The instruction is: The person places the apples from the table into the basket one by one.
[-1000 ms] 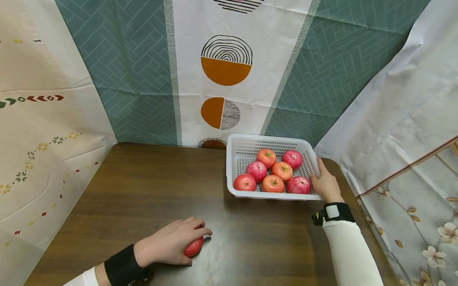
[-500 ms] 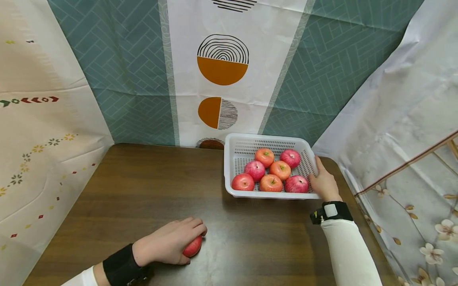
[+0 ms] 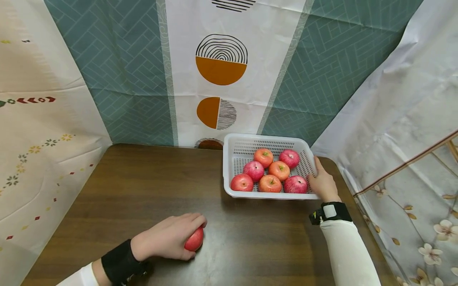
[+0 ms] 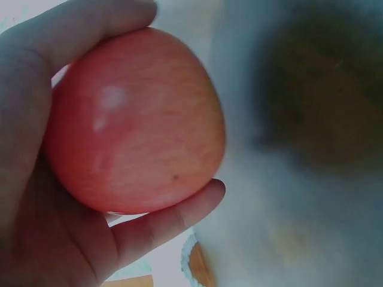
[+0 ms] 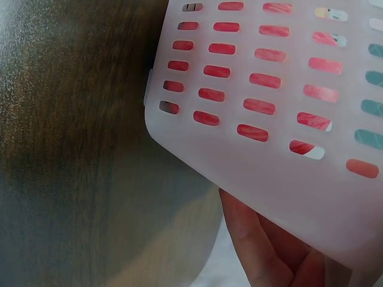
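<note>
A red apple (image 3: 195, 239) is gripped by my left hand (image 3: 171, 237) low over the table, left of centre in the head view. In the left wrist view, thumb and fingers wrap opposite sides of the same apple (image 4: 137, 125). My right hand (image 3: 323, 184) holds the right end of a white perforated basket (image 3: 272, 196), thumb over the rim. Beneath the basket wall (image 5: 257, 161) in the right wrist view, curled fingers (image 5: 245, 233) show at the lower edge. Several apples (image 3: 270, 184) lie inside the basket, some pinkish red, others more orange.
The dark wooden table (image 3: 150, 178) is bordered by a patterned cloth (image 3: 222, 59) at the back. More cloth hangs along the left and right sides. The basket stands near the table's back right corner.
My left fingers have closed more firmly round the apple, which has shifted slightly up and away. The right hand keeps its hold on the basket. The head view has turned slightly right.
</note>
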The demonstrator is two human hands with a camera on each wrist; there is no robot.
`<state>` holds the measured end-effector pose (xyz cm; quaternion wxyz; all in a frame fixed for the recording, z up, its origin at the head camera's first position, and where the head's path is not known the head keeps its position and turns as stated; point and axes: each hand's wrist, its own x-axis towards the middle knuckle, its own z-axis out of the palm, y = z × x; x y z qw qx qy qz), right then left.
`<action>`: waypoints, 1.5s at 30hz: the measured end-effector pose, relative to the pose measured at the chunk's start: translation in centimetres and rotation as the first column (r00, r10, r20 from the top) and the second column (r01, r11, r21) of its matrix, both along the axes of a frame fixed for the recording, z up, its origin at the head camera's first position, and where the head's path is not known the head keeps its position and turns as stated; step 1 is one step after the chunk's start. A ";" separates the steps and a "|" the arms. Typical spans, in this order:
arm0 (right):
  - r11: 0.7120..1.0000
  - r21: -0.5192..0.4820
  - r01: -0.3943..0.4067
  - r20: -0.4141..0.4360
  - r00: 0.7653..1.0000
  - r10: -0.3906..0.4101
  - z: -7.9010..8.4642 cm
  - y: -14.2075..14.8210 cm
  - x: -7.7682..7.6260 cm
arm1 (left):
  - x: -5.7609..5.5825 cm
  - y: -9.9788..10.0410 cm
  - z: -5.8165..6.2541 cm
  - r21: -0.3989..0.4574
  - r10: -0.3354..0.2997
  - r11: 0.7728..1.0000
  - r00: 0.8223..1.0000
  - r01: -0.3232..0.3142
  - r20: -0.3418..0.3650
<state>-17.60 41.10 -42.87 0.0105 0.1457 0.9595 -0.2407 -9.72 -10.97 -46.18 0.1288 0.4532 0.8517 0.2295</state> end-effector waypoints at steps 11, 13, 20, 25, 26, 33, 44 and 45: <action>1.000 -0.002 0.008 0.004 1.000 -0.008 0.1 0.2 0.1 | -4.2 3.0 4.9 0.303 0.140 0.948 0.981 -0.094 -0.135; 1.000 0.003 0.009 0.006 1.000 -0.009 0.1 0.2 0.1 | -5.3 3.8 5.7 0.370 0.147 0.925 0.982 -0.092 -0.121; 1.000 -0.001 0.004 0.008 1.000 -0.004 0.0 0.2 0.2 | -9.0 7.0 7.1 0.402 0.132 0.914 0.980 -0.061 -0.151; 1.000 0.009 0.001 0.007 1.000 -0.001 0.0 0.2 0.1 | -11.3 8.8 7.5 0.395 0.152 0.915 0.977 -0.082 -0.149; 1.000 0.010 0.003 0.007 1.000 -0.003 0.0 0.2 0.1 | -11.7 9.1 7.5 0.388 0.163 0.916 0.977 -0.097 -0.139; 1.000 0.020 0.002 -0.003 1.000 -0.002 0.2 0.1 0.2 | -13.6 11.0 7.7 0.355 0.190 0.923 0.979 -0.150 -0.080; 0.999 0.036 -0.006 -0.010 1.000 0.007 -0.1 0.1 -0.1 | -16.4 13.6 7.6 0.324 0.163 0.936 0.985 -0.136 -0.058; 0.999 0.036 -0.004 -0.011 1.000 0.004 -0.1 0.1 -0.1 | -16.7 13.8 7.6 0.311 0.158 0.941 0.986 -0.132 -0.059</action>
